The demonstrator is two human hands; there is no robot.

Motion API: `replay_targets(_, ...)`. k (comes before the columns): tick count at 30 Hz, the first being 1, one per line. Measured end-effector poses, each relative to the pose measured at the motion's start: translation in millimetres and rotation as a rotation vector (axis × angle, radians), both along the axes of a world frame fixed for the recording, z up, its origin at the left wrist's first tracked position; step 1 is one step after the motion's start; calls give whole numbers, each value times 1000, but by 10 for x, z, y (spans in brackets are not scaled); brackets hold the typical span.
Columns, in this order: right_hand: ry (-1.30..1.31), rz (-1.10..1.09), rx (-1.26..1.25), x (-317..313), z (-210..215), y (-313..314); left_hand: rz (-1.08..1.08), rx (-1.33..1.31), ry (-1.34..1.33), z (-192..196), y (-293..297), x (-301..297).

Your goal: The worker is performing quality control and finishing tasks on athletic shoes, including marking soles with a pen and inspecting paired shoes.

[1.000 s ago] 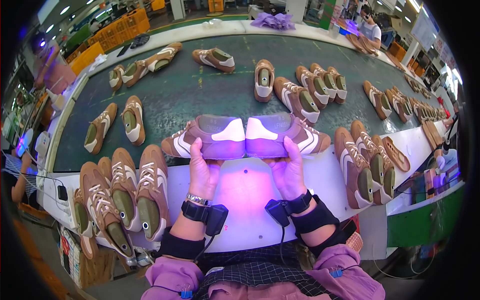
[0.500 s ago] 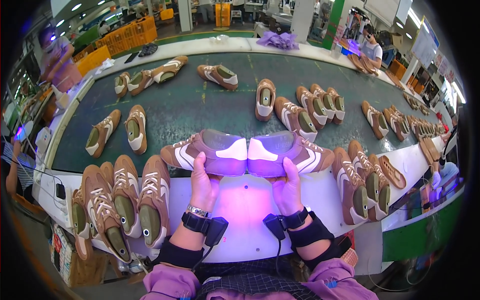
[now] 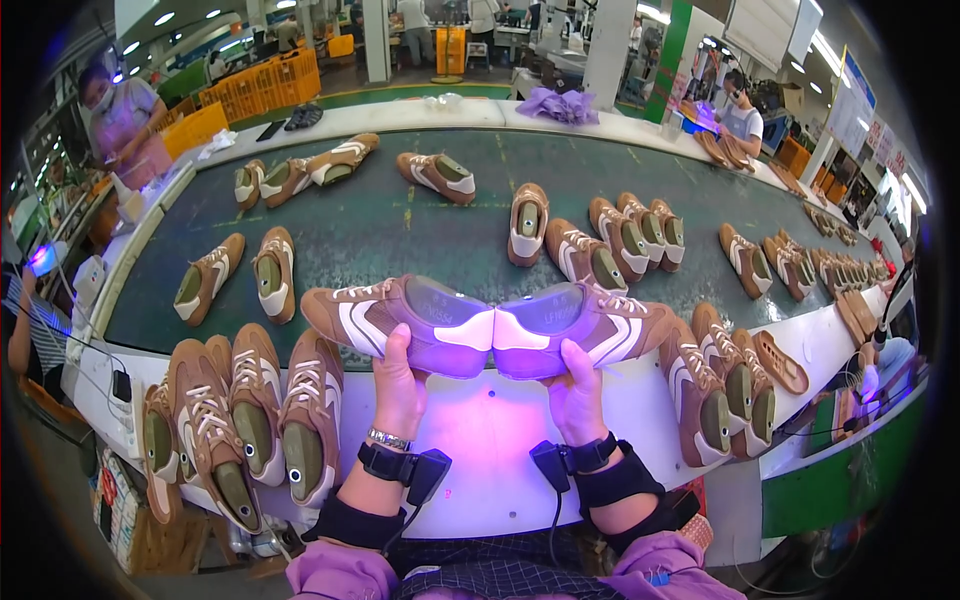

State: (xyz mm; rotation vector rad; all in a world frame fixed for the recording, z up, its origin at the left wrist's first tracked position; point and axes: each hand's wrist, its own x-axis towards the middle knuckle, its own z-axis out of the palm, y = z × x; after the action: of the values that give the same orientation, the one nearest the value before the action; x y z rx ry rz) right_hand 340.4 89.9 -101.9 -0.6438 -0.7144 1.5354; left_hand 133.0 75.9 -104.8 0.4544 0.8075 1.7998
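Observation:
My left hand [image 3: 400, 385] is closed on a brown sneaker [image 3: 365, 318] with white stripes, its toe pointing left. A matching sneaker [image 3: 620, 328], toe to the right, is gripped by my right hand [image 3: 577, 390]. Their white heel patches touch back to back, just above the white table edge [image 3: 480, 440]. Purple light falls on both heels. My thumbs press the near sides; the other fingers are mostly hidden beneath the shoes. Greenish shoe lasts fill both openings.
Several brown sneakers [image 3: 312, 415] stand close by my left forearm, and more sneakers [image 3: 700, 395] by my right. Beyond lies a green conveyor belt [image 3: 400, 240] carrying further shoes. A loose sole [image 3: 780, 362] rests at the right. Co-workers sit or stand along the far edges.
The heels still touch, but the two shoes now tilt, toes raised and heels lower in the picture. The whole scene has shifted slightly downward in view.

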Motion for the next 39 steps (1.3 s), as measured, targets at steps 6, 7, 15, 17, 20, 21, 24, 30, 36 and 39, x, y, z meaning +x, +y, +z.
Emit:
replay_targets(6, -37, 9, 5, 32, 59, -41, -23, 10, -22, 31, -30, -8)
replay_targets(7, 44, 97, -33, 70, 37, -26, -24, 9, -17, 57, -34, 7)
replay_targets(15, 371, 554, -201, -14, 25, -95, -382, 293, -438, -61, 465, -464)
replay_targets(17, 346, 606, -211, -97, -49, -107, 72, 120, -509, -300, 610, -661)
replay_targets(20, 260, 612, -252, -156, -79, -181, 84, -36, -717, -896, 703, -850)
replay_targets(21, 256, 615, -260, -164, -87, -229, 95, 1, -797, -1013, 673, -882)
replay_targets(24, 232, 663, -284, -179, -103, -225, 182, 72, -721, -1010, 644, -943)
replay_targets(30, 257, 661, 125, -578, 633, 686, 289, -141, -621, -617, 516, -717)
replay_targets(36, -241, 135, -299, -742, 705, 2761, 135, -235, -483, -562, 545, -494)
replay_targets(39, -1255, -399, 76, -754, 435, 2706, 114, -296, -352, -504, 447, -472)
